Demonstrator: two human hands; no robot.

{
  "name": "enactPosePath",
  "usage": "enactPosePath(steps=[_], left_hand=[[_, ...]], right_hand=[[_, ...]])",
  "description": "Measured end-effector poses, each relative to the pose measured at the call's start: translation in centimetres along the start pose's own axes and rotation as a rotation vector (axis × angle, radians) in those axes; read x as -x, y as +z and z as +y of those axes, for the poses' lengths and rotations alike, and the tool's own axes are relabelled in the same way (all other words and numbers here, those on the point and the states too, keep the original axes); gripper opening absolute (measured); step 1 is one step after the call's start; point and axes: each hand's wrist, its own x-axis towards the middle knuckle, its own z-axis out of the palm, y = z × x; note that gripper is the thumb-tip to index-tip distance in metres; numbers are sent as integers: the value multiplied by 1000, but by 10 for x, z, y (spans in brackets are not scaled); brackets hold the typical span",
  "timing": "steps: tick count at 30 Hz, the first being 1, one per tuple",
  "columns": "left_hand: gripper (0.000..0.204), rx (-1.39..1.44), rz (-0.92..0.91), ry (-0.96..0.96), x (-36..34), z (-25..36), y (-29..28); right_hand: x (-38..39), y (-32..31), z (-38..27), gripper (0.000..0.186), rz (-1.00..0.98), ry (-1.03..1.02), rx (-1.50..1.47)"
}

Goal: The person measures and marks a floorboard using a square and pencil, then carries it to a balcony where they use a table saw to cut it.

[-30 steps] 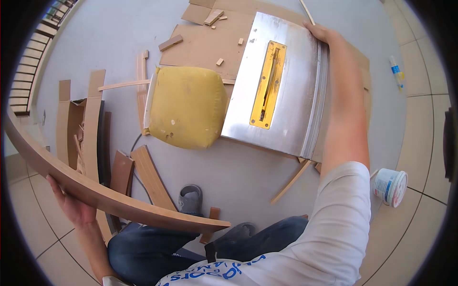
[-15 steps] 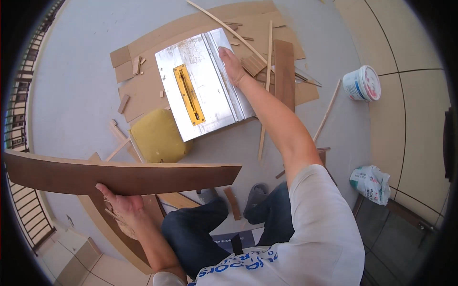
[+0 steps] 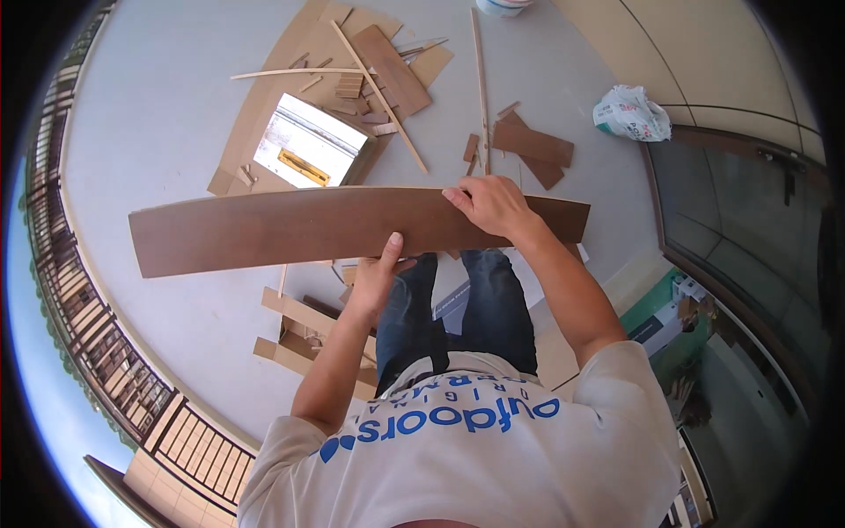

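A long brown wooden plank (image 3: 290,229) stretches across in front of my thighs, its broad face toward me. From below, my left hand (image 3: 377,277) grips its lower edge near the middle, the thumb lying on the face. My right hand (image 3: 493,207) is closed over the upper edge, right of the middle; fingers behind the board are hidden. Just beyond the plank stands a table saw (image 3: 330,132) with a silver top and a yellow slotted insert (image 3: 304,165). The plank hides the saw's near side.
Cardboard (image 3: 238,150) beneath the saw carries wood strips and offcuts (image 3: 352,85). More brown board pieces (image 3: 532,143) lie right of a long thin strip (image 3: 481,79). Framed boards (image 3: 308,315) lie by my left leg. A white bag (image 3: 632,113) rests near the dark door (image 3: 748,202); a railing (image 3: 114,352) runs along the left.
My right hand has left the saw top and now grips the plank. The plank has shifted right, crossing in front of me. The view has turned, and the saw appears smaller.
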Motion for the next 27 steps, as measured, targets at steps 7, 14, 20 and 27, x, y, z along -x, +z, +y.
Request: enactPosePath(steps=[7,14,20,27], left_hand=[[47,-1329,-403,1072,134,108,130],[86,-1561,-474,1510,125,87,234],[82,-1669,-243,1775,186,235,195],[62,-1902,1341,762,55,567,-13]], right_hand=[[142,-136,-11,58,232,166,32],[259,-167,-29,45,428,235,-64],[342,-176,-62,40,685,295,-152],[373,-168,-81,44,797,521,43]])
